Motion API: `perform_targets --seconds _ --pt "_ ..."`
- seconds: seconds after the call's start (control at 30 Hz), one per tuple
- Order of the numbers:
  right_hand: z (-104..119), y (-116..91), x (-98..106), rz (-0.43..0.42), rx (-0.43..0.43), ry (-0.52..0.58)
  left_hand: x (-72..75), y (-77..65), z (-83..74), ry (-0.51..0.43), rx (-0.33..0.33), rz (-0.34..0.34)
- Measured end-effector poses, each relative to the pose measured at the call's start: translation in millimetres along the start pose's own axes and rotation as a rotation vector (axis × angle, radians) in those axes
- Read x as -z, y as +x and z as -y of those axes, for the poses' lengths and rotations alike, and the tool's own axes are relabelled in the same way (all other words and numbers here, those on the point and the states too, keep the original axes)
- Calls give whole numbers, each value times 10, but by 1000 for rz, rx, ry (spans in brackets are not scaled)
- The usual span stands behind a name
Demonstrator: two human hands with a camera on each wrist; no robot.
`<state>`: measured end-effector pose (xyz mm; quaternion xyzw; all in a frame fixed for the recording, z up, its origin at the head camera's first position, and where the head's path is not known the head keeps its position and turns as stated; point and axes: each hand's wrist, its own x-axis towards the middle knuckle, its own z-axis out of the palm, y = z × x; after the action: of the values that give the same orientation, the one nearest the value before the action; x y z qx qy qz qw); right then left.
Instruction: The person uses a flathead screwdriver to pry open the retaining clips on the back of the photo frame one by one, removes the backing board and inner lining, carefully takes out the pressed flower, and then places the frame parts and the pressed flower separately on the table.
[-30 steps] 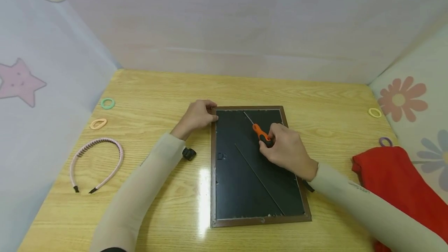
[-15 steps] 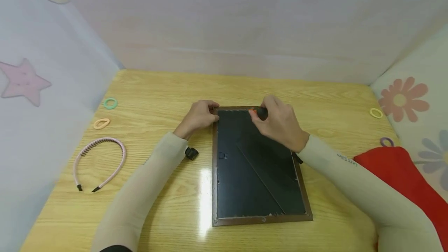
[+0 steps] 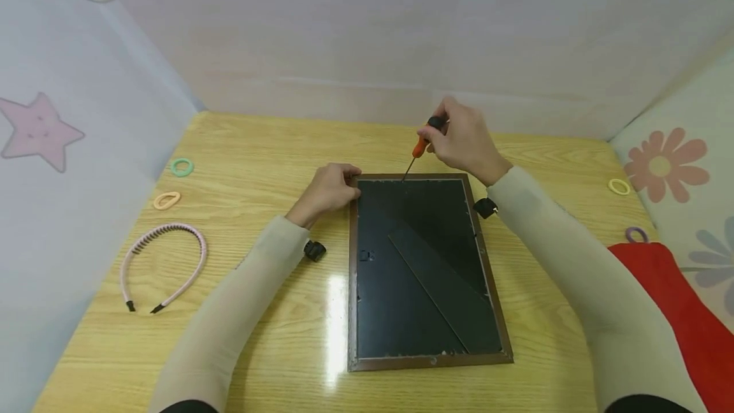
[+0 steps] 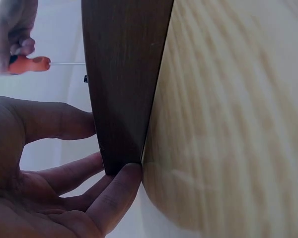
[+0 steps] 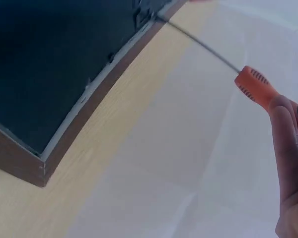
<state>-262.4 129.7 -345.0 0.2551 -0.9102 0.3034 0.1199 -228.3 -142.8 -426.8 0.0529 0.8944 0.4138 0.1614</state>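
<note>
A picture frame [image 3: 353, 285] with a brown border lies face down on the table, its black backing board [image 3: 390, 311] upward. At the far left corner my left hand [image 3: 327, 191] grips the border, thumb on top and fingers around the outer edge, as the left wrist view shows. My right hand [image 3: 466, 142] holds an orange and black screwdriver [image 3: 421, 145] above the far edge. The screwdriver's thin shaft slants down, and its tip meets the inner rim of the far border, near the small metal tabs in the right wrist view.
On the left of the table [image 3: 275, 139] lie a pink headband [image 3: 201, 253], a green hair tie [image 3: 182, 167] and an orange one [image 3: 167, 201]. Yellow [image 3: 619, 187] and purple [image 3: 636, 234] hair ties are on the right, beside red cloth [image 3: 659, 273]. Fabric walls surround the table.
My right hand has moved away toward the far edge and tilted the screwdriver from lying low over the backing to pointing down at the border. The left hand keeps its grip on the corner.
</note>
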Motion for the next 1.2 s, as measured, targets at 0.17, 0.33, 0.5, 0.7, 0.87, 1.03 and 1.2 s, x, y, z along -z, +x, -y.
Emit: perform_targets --seconds 0.17,0.33,0.5,0.7,0.87,1.03,1.2 --pt "-28 35 41 46 -86 57 -34 6 5 -6 -8 -4" --pt "8 -220 236 70 -212 116 -80 45 7 -23 -14 1" --pt "-52 -703 365 -58 -204 53 -63 79 29 -57 -4 5" --pt "-117 -1207 327 -112 -175 -20 -58 65 57 -11 -5 -9" --pt "-127 -1502 225 -115 -147 -62 -46 36 48 -10 15 -27" --pt "-152 -1609 73 -64 -91 -147 -12 40 54 -29 43 -66" --pt "-183 -1615 -72 -20 -41 -185 -11 66 50 -43 54 -98"
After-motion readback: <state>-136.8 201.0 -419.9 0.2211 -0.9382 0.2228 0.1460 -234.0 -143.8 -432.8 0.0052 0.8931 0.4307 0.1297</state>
